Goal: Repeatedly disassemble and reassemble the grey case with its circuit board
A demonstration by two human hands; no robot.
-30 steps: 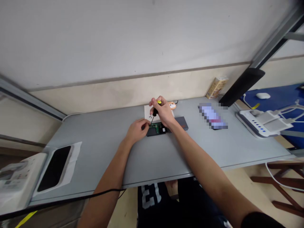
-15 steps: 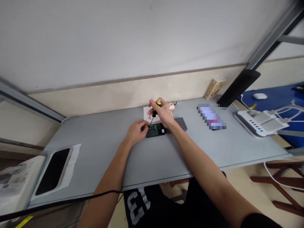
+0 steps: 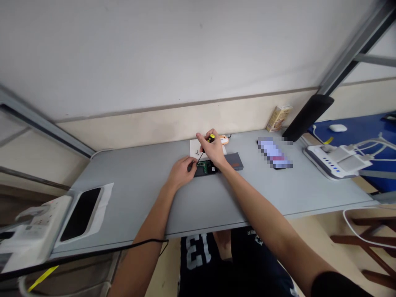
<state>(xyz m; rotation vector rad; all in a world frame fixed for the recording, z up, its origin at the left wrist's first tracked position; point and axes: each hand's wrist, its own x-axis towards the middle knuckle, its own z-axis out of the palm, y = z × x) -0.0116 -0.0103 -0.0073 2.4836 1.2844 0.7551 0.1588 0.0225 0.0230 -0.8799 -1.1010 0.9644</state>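
Note:
My right hand (image 3: 214, 152) is closed around a screwdriver (image 3: 211, 137) with a yellow and black handle. The screwdriver leans up to the right, its thin shaft slanting down to the left end of a green circuit board (image 3: 205, 165). That board lies in an opened dark case (image 3: 201, 172) on the desk. At the case's left end my left hand (image 3: 182, 172) is closed, thumb and fingertips pinched on its edge by the screwdriver tip. The tip itself is hidden by the fingers. Just right of the board lies a grey box-shaped part (image 3: 234, 161), partly behind my right wrist.
Behind the case, white paper (image 3: 194, 145) carries several small dark screws. An orange and white object (image 3: 224, 140) lies beside it. Farther right are a phone (image 3: 274, 153), a carton (image 3: 279, 118) and a charging station (image 3: 335, 161). A dark phone (image 3: 81, 214) and power strip (image 3: 51, 225) stand left.
The screwdriver handle leans farther right and sits lower, and my right hand has turned with it. My left hand stays at the case's left end. The whole view has shifted slightly.

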